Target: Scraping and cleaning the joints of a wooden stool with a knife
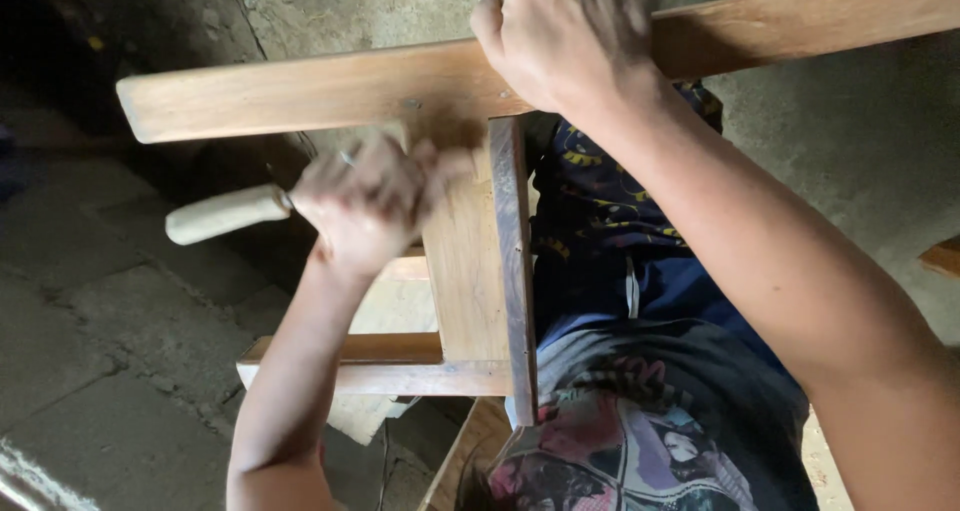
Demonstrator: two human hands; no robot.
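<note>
- Two bare hands work on a wooden frame of planks, seen from above
- The left hand (365, 206) is closed in a fist round a tool with a pale wooden handle (225, 213); the handle sticks out to the left of the fist, and the tool's working end is hidden behind the fingers
- That grip is blurred, pressed against the face of the upright board (470, 271), just below the long plank
- The right hand (565, 36) clasps the long plank (300, 91) from above, fingers curled tight over its top edge
- The long plank runs across the top of the view, slightly tilted, its left end free
- The upright board meets the long plank at a right angle and reaches down to a lower crosspiece (370, 366)
- The person's patterned dark shorts (610, 201) and printed shirt (640, 431) show to the right of the upright board
- A rough concrete floor (110, 351) with cracks lies beneath everything
</note>
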